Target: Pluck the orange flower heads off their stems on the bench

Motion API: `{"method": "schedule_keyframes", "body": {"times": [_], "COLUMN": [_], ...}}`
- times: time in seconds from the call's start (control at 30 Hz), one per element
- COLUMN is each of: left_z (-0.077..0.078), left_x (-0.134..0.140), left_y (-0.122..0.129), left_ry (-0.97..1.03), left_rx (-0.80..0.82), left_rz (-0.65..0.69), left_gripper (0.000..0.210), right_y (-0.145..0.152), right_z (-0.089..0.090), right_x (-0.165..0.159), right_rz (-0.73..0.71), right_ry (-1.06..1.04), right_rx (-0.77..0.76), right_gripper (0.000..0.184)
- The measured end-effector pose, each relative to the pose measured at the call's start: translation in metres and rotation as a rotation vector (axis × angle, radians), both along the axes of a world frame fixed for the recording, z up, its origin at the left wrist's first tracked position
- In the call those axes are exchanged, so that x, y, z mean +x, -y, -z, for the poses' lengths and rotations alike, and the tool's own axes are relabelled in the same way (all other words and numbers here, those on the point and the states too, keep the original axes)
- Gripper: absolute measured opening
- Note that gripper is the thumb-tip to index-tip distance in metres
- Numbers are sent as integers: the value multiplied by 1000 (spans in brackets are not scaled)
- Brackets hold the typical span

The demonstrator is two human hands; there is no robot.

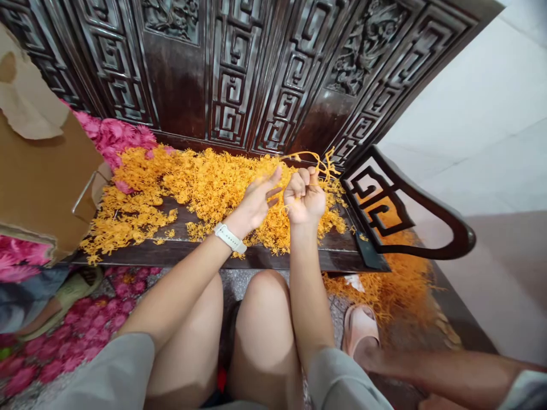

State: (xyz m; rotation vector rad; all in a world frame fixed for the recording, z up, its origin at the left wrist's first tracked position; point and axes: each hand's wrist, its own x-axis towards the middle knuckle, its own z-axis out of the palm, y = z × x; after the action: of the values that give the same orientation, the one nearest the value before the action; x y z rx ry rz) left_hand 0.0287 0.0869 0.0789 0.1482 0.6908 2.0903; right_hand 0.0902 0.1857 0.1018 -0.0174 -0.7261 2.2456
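Note:
Above a dark wooden bench, my right hand [305, 196] is closed in a fist, with a yellow branching plastic strand [318, 156] coming out at the thumb and finger. A bit of yellow also shows at the lower side of that fist. My left hand [256, 202], just to the left, has its fingers apart and stretched toward the right hand; they are slightly blurred, and no held thing shows in them. Under both hands spreads a pile of small yellow plastic flower pieces [213, 182]. A white watch strap [231, 238] circles my left wrist.
The bench [273, 261] has a carved back [179, 85] and a curved armrest [461, 236]. A cardboard box [43, 188] stands left, near pink artificial flowers [115, 139]. Orange strands [397, 285] heap on the floor at right. Other people's feet [361, 330] are on both sides.

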Motion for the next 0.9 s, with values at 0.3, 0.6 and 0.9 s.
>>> {"method": "schedule_keyframes", "body": {"times": [0.3,0.6,0.9], "left_z": [-2,30,46], "left_x": [-21,-62,-84], "left_y": [2,12,8], "left_ry": [117,-150,163], "left_rx": [112,-223,-369], "left_rz": [-240,-431,-512], "left_gripper": [41,27,25], "right_y": [17,0,13], "right_z": [1,8,21], "right_x": [-5,-8,-23], "right_rz": [-149,39,-15], "right_ry": [75,162,267], "right_rx": [-86,27,113], "right_gripper": [35,31,45]}}
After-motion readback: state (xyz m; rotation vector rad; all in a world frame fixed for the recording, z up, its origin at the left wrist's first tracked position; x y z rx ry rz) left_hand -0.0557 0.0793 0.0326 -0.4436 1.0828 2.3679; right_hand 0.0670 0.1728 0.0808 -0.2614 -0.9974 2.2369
